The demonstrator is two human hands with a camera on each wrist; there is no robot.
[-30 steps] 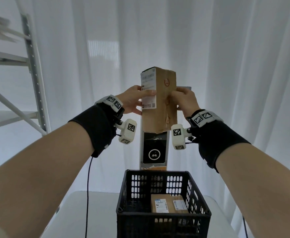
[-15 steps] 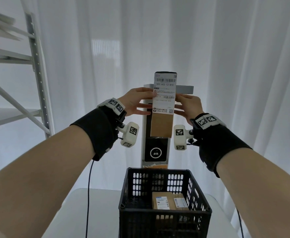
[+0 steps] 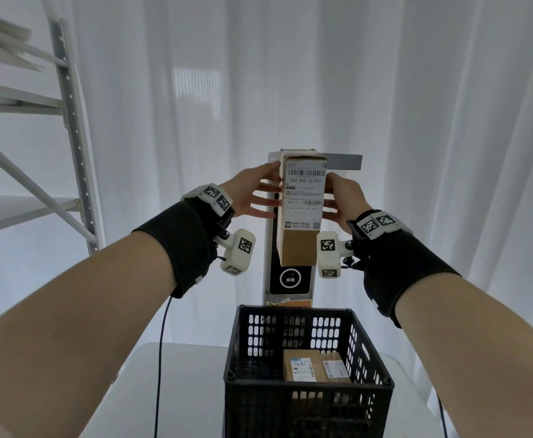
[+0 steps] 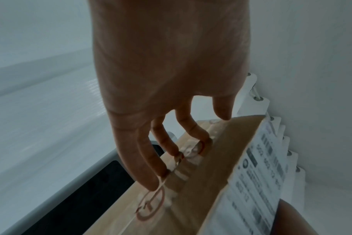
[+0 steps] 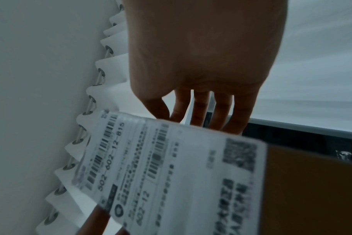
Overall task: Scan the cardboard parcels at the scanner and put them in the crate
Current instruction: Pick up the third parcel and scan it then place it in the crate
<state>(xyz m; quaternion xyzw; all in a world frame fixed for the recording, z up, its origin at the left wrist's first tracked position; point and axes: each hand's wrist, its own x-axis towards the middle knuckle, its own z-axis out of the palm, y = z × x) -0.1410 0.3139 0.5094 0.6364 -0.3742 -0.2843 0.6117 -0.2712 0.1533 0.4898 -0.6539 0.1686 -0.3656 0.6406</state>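
A tall cardboard parcel (image 3: pixel 299 248) with a white barcode label stands upright in front of the scanner column (image 3: pixel 290 278), label side towards me. My left hand (image 3: pixel 266 191) holds its left side, fingertips on the taped brown face (image 4: pixel 191 198) and thumb at the label edge. My right hand (image 3: pixel 334 197) holds the right side, fingers (image 5: pixel 201 111) reaching behind the parcel (image 5: pixel 181 174). Below stands the black crate (image 3: pixel 306 387) with two labelled parcels (image 3: pixel 299 365) lying in it.
The crate sits on a white table (image 3: pixel 179 390). A metal shelf rack (image 3: pixel 69 121) stands at the left. White curtains hang behind the scanner. A black cable (image 3: pixel 160 358) hangs from my left wrist.
The parcel was turned so its label faces me instead of the left, then lowered until its top is level with the scanner's top. Both hands kept hold of it.
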